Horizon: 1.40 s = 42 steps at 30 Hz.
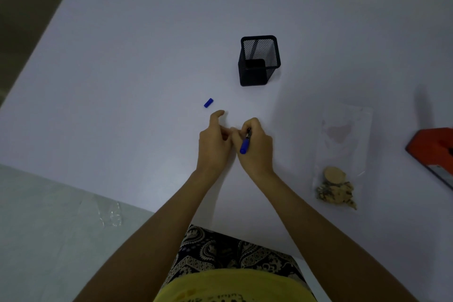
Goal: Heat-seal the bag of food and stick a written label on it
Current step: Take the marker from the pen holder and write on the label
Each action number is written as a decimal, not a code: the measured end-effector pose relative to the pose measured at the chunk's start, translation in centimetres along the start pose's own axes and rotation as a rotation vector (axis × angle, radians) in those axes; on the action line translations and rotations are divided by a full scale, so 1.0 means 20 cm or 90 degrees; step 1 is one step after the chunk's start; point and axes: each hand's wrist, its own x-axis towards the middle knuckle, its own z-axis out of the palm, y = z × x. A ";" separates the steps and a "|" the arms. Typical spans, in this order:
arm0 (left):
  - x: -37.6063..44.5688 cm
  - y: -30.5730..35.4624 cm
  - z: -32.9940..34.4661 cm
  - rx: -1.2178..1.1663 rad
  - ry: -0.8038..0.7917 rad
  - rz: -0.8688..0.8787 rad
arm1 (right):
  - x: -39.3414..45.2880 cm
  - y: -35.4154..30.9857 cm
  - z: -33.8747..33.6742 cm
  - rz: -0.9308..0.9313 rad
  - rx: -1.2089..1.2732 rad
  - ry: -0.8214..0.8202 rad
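My right hand [255, 147] grips a blue-ended pen [245, 142] near the middle of the white table [122, 81], tip pointing down and away. My left hand [213, 141] rests right beside it, fingers curled against the table, thumb raised; what lies under the fingers is hidden, and no label is visible. The pen's blue cap [208, 103] lies loose on the table just beyond my left thumb. A clear plastic bag [343, 144] lies to the right, with pale brown food pieces [337, 187] bunched at its near end.
A black mesh pen holder [259, 60] stands beyond my hands. An orange device [434, 152] is cut off at the right edge. Crumpled clear plastic [107, 211] lies on the floor at lower left. The table's near edge runs diagonally below my forearms.
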 end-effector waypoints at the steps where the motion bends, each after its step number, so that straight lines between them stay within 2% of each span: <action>1: 0.00 0.00 0.00 0.000 0.002 0.005 | 0.01 -0.01 0.00 0.015 0.012 0.009; 6: -0.02 0.02 0.01 -0.013 0.014 0.036 | 0.06 -0.01 -0.03 0.080 0.051 0.035; 10: 0.01 -0.01 0.00 -0.026 0.025 0.054 | 0.07 -0.02 -0.07 0.073 0.084 0.029; 14: 0.07 -0.04 0.00 0.000 -0.028 0.094 | 0.08 -0.02 -0.08 0.057 0.099 0.024; 19: 0.10 -0.03 -0.01 -0.042 -0.075 0.073 | 0.10 0.00 -0.08 0.045 0.092 0.029; 24: 0.17 -0.05 -0.04 0.013 -0.128 0.053 | 0.11 0.03 -0.07 -0.014 0.008 0.036; 26: 0.17 -0.06 -0.03 0.059 -0.136 0.080 | 0.11 0.04 -0.07 -0.031 -0.028 0.018; 29: 0.16 -0.05 0.01 0.127 -0.092 0.160 | 0.09 0.02 -0.05 -0.085 -0.138 0.012; 32: 0.15 -0.05 0.04 0.171 -0.016 0.182 | 0.09 0.00 0.00 -0.161 -0.175 -0.010; 37: 0.14 -0.13 0.07 0.212 0.019 0.211 | 0.15 0.05 0.01 -0.136 -0.187 -0.073; 42: 0.14 -0.16 0.05 0.250 0.004 0.309 | 0.17 0.07 0.02 -0.132 -0.190 -0.103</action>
